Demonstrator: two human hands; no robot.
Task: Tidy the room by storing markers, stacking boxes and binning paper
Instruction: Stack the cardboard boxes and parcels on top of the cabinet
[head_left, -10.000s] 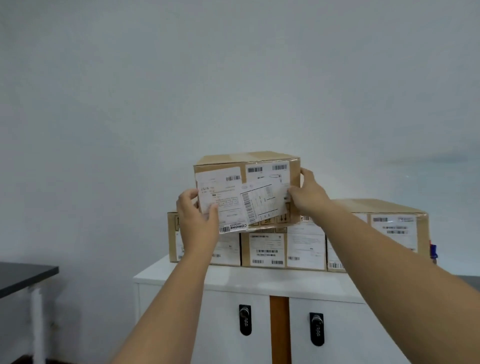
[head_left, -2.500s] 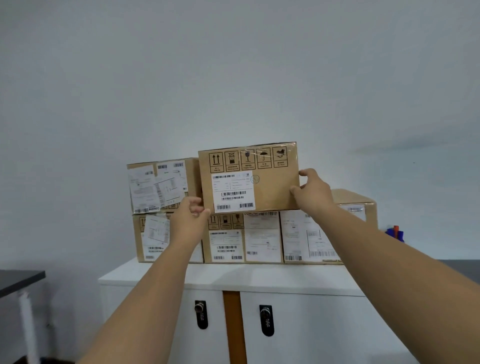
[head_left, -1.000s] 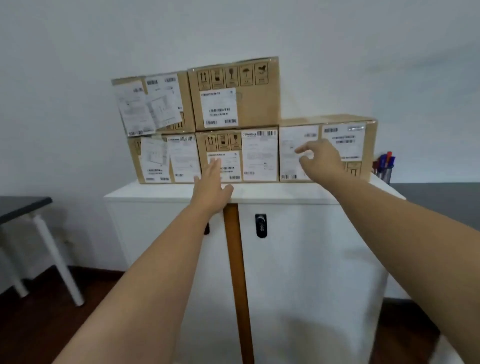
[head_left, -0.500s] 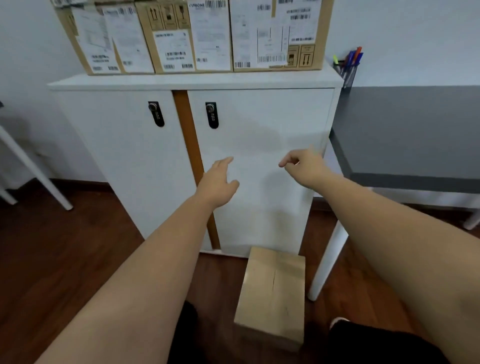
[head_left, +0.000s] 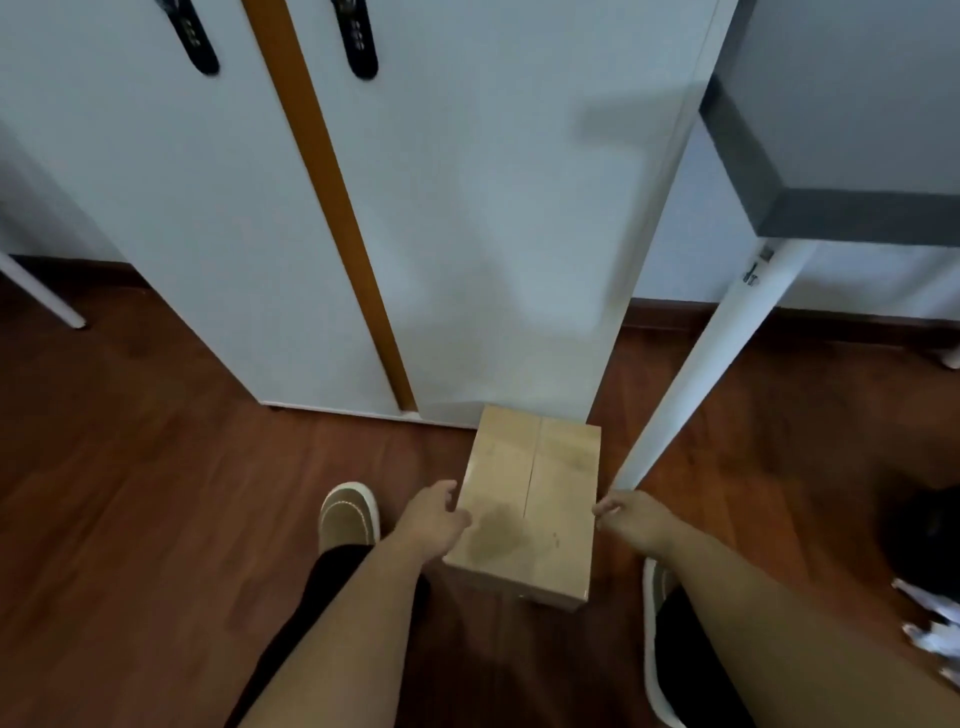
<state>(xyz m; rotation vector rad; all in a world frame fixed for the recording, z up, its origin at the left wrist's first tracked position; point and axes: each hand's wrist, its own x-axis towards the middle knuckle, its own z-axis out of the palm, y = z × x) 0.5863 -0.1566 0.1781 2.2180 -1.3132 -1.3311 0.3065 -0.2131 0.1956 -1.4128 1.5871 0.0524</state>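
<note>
Open floor (head_left: 130, 493) left of the cardboard box (head_left: 530, 499). Blocked behind by the white cabinet (head_left: 467, 234), touching its far end. Crowded on its right by the table leg (head_left: 691, 374). Unobstructed above its top.

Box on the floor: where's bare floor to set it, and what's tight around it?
Bare floor left of the shoe, below the cabinet. Tight around the box: cabinet behind, table leg right, hands either side. Crumpled paper far right.

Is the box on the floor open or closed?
Closed. The box has both top flaps lying flat, meeting along a middle seam, and nothing inside shows.
</note>
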